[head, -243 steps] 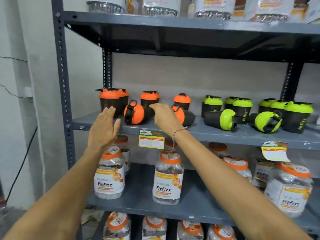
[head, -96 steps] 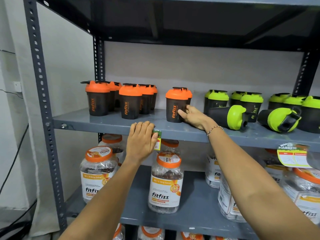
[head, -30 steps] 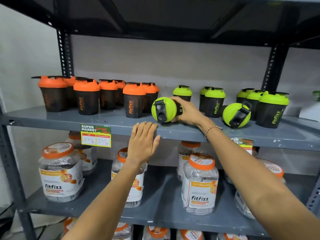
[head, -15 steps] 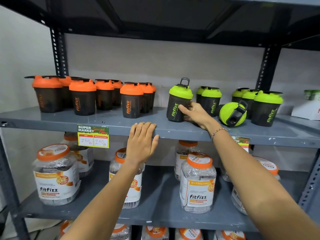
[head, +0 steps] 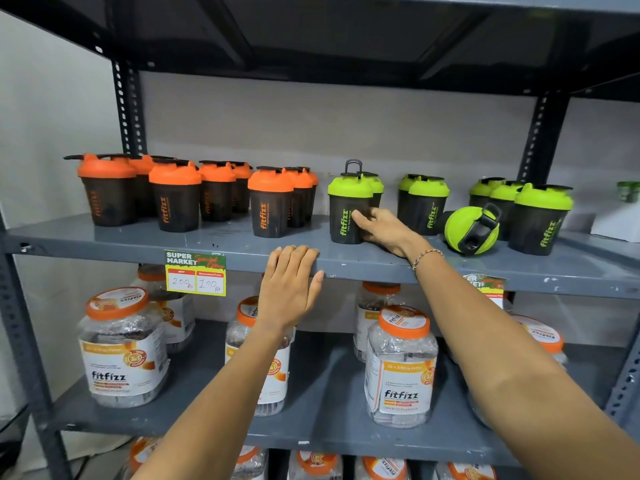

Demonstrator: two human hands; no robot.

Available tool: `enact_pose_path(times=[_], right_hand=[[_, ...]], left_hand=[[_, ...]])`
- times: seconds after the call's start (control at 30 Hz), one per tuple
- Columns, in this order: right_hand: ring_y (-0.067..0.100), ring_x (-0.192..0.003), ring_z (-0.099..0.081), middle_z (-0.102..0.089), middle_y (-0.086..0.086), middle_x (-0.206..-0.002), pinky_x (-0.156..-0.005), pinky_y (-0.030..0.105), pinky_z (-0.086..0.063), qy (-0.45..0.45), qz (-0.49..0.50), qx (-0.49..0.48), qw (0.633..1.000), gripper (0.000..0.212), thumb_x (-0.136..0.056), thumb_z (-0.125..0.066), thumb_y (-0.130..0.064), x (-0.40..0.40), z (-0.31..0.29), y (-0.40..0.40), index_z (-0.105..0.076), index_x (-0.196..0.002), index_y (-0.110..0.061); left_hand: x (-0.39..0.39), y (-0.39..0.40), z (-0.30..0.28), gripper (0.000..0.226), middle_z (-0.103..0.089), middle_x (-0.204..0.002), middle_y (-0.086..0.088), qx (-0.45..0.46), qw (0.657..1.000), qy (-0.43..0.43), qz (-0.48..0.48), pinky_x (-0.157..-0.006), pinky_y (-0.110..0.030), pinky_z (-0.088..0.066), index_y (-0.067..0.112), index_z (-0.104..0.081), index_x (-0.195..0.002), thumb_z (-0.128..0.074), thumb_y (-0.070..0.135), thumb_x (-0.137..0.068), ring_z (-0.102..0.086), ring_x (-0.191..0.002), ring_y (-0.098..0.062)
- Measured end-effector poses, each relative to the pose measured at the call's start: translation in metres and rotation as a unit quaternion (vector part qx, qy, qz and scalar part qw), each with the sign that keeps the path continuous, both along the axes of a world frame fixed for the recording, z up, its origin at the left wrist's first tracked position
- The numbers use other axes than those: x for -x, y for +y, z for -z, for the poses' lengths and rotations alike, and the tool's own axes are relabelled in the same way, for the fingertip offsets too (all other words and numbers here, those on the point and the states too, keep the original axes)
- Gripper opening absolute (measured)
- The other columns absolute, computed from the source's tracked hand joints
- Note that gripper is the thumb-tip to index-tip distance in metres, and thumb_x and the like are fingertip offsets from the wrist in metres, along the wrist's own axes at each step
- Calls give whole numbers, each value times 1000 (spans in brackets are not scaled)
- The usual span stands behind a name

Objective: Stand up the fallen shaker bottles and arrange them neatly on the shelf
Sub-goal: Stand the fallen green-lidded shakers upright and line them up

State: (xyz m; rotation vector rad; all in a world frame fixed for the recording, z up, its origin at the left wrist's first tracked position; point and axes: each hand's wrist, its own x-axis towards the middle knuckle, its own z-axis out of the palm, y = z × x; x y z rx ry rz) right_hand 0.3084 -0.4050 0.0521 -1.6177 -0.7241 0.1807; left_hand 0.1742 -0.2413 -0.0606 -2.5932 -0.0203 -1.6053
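The right hand [head: 380, 229] grips an upright green-lidded shaker [head: 348, 211] on the middle shelf [head: 363, 263], the open left hand [head: 290, 285] rests flat on its edge, and only one fallen green shaker [head: 471, 229] remains.

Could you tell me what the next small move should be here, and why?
Probably let go of the upright green shaker and move the right hand over to the fallen green shaker. The held one already stands on the shelf, while that one lies on its side between upright bottles, apparently the only one down. The left hand merely rests on the shelf edge.
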Motion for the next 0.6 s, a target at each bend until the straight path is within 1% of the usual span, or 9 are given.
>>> enact_pose_path(times=[0.07,0.1,0.2,0.23,0.37,0.43,0.47,0.53,0.6], right_hand=[[18,-109,-59,-58,15,-132,-71,16,-56,-2,11,1,1000,39,-94,-54,-22,3,0,-4,-49,-128,-3],[17,-110,-57,-56,14,-134,-74,17,-55,-10,23,8,1000,43,-94,-54,-22,6,-1,-7,-46,-131,-2],[15,-116,-52,-53,11,-137,-98,30,-45,-98,126,71,985,53,-92,-55,-30,18,-3,-21,-41,-137,-4],[16,-117,-52,-55,11,-135,-101,30,-41,-141,166,90,972,51,-92,-55,-31,24,-6,-27,-45,-135,-5],[15,-103,-60,-68,9,-116,-87,15,-41,-281,245,87,924,28,-91,-57,-19,53,-23,-58,-64,-115,-8],[13,-95,-62,-69,7,-106,-78,4,-41,-320,275,55,905,23,-89,-60,-13,67,-32,-81,-68,-109,-5],[12,-91,-62,-69,6,-101,-76,4,-42,-332,291,39,896,22,-87,-61,-12,72,-36,-93,-69,-106,-5],[11,-86,-62,-69,3,-95,-79,15,-48,-336,332,5,881,19,-84,-63,-12,75,-42,-124,-70,-102,-7],[13,-86,-63,-70,7,-96,-83,26,-51,-318,382,-20,868,20,-83,-61,-9,69,-41,-161,-70,-101,-7]], left_hand=[[0,-1,1,39,-59,-118,-5,5,1000,1,1,-107,-39,-27,14,-57,-118,-37,38,-95,-53,-109,-26],[1,-1,1,38,-59,-117,-5,8,1000,0,2,-107,-39,-27,14,-57,-117,-37,38,-95,-53,-109,-26],[2,-6,0,37,-59,-116,-4,31,999,-5,13,-109,-39,-25,14,-56,-115,-33,36,-96,-52,-109,-25],[2,-10,-1,36,-59,-115,-4,47,999,-10,17,-110,-39,-24,14,-56,-114,-33,36,-96,-52,-111,-25],[3,-31,-5,36,-61,-115,-3,110,993,-39,27,-116,-41,-13,15,-62,-110,-34,32,-95,-50,-119,-25],[1,-47,-7,37,-62,-115,-3,85,995,-28,51,-116,-41,-15,13,-63,-112,-36,32,-95,-52,-119,-26],[0,-57,-7,38,-63,-115,-4,69,995,-17,70,-116,-41,-16,11,-63,-113,-37,32,-95,-54,-118,-26],[-4,-78,-11,39,-64,-115,-4,63,993,-2,101,-116,-40,-17,10,-63,-114,-37,32,-95,-57,-115,-25],[-9,-98,-15,39,-65,-114,-4,52,992,14,117,-115,-40,-18,10,-63,-114,-37,32,-95,-58,-112,-23]])
